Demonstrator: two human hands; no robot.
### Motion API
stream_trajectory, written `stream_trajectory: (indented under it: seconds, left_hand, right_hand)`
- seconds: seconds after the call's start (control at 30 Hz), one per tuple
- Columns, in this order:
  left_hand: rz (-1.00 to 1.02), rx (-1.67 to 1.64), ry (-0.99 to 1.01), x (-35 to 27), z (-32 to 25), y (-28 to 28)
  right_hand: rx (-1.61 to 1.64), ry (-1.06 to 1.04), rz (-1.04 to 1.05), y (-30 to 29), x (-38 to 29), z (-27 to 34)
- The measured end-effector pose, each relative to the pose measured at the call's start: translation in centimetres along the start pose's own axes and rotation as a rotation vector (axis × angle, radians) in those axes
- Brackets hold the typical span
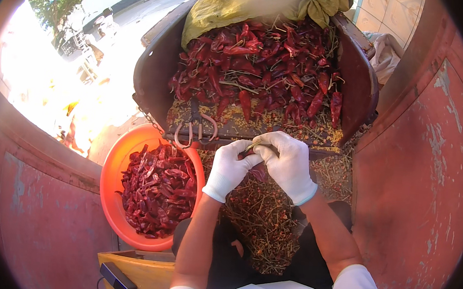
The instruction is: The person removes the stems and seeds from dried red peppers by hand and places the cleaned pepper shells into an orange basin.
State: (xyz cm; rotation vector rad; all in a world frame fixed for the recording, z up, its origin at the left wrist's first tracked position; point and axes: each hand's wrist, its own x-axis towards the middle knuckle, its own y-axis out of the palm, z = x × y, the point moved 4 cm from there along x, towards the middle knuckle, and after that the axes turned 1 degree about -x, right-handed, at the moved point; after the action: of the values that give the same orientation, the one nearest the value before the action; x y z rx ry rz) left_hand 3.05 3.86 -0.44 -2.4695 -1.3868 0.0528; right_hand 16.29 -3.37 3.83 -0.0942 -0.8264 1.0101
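My left hand (231, 169), in a white knit glove, holds a dried red chili pepper (258, 172) partly hidden by the fingers. The thumb and fingers of my gloved right hand (289, 161) pinch its pale stem (252, 145). Both hands meet just before the front lip of a metal cart tub (357, 77). A heap of dried red chilies with stems (258, 65) fills the tub's back. Scissors with pink handles (190, 133) lie on its seed-strewn front edge. Left of my hands, an orange plastic basin (109, 192) holds red chili pods (160, 188).
Loose stems and seeds (266, 224) pile up between my legs. Worn red metal panels (407, 191) flank both sides. A yellow woven sack (217, 13) covers the heap's back. Near the basin, a black device (118, 279) rests on a wooden stool or box (152, 274).
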Motion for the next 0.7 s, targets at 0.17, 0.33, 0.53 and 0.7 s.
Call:
stream_trajectory:
  seconds: [0.17,0.33,0.53,0.7]
  left_hand:
    - [0.07,-0.262,-0.197,-0.6,-0.7,0.0]
    - [-0.011,-0.459,-0.157,-1.0,-0.6,0.6]
    - [-0.166,-0.417,0.099,-1.1,-0.5,1.5]
    - [-0.257,-0.121,0.23,-0.9,-1.3,0.9]
  right_hand:
    - [0.335,0.298,0.063,0.3,0.2,-0.6]
    - [0.919,0.741,0.122,0.9,-0.2,-1.9]
    - [1.349,0.967,0.082,2.6,-0.8,-3.7]
    - [1.003,0.744,0.046,1.5,0.5,-1.3]
